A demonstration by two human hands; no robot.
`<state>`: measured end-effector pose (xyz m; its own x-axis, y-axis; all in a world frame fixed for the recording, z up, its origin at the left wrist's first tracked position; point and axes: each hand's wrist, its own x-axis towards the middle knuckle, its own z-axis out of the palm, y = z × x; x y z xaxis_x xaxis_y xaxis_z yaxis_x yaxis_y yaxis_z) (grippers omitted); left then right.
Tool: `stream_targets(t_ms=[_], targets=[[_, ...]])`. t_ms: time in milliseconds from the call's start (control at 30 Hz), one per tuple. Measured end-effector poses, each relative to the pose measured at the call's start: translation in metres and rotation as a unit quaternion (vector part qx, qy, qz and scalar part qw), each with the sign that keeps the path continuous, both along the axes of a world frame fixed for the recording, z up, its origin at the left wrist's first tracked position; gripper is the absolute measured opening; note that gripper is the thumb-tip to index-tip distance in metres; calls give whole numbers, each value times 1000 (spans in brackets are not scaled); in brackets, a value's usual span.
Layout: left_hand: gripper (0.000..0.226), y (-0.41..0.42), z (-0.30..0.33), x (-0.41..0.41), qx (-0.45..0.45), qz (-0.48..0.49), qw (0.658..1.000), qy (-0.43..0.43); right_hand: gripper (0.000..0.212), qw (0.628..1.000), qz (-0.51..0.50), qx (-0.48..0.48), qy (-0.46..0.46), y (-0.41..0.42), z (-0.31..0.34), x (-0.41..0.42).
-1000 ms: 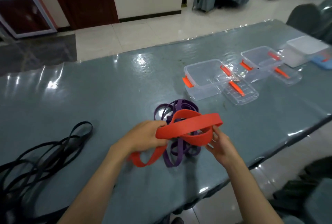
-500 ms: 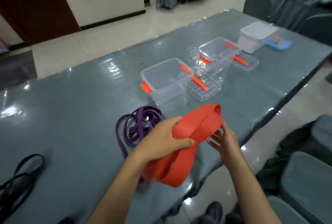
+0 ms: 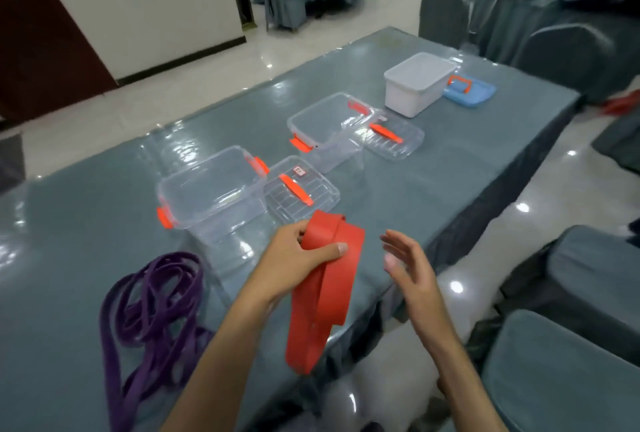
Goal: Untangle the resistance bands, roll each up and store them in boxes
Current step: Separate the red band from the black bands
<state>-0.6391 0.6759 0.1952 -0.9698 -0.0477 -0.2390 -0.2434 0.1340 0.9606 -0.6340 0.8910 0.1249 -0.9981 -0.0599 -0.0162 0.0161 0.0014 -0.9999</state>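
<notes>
With the left hand (image 3: 294, 258) pinching the red band (image 3: 322, 289) above the bench (image 3: 69, 258) edge and the right hand (image 3: 408, 265) open beside it, roll tight, even turns from the folded top.

Red band (image 3: 322, 293) folded, hanging off table edge, purple band (image 3: 152, 310) tangled, three open boxes (image 3: 211, 192).

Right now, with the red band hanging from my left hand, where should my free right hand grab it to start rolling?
Probably the hanging lower loop of the red band, coming in from the right. The left hand already pinches the folded top, while the band's flat layers droop free below it, off the table edge. The open right hand is level with the top and apart from it.
</notes>
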Motion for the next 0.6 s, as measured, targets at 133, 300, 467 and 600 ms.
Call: stream_targets(t_ms=[133, 300, 467, 600], targets=[[20, 55, 5, -42, 37, 14, 999, 5, 94, 985, 141, 80, 60, 39, 15, -33], [20, 111, 0, -110, 71, 11, 997, 2, 105, 984, 107, 122, 79, 82, 9, -99], [26, 160, -18, -198, 56, -9, 998, 9, 99, 990, 66, 99, 68, 129, -12, -182], [23, 193, -27, -274, 51, -12, 998, 19, 95, 993, 42, 88, 63, 161, -15, -256]])
